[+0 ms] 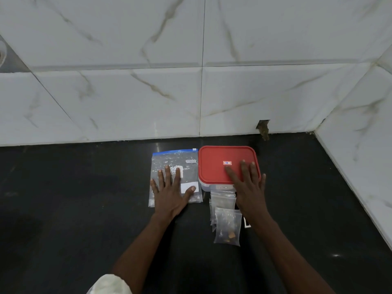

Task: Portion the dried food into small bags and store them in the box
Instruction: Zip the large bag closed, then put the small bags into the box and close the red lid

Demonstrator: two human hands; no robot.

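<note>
A large clear zip bag with a blue seal strip lies flat on the black counter. My left hand rests flat on its lower half, fingers spread. To its right stands a white box with a red lid, lid on. My right hand lies flat across the lid's front right corner, fingers straight. In front of the box lies a small stack of clear small bags. The nearest small bag holds a few brown pieces of dried food at its bottom.
The black counter stretches wide to the left and in front. White marble-look wall tiles rise behind it, with a second wall at the right corner. A small hole breaks the tile just behind the box.
</note>
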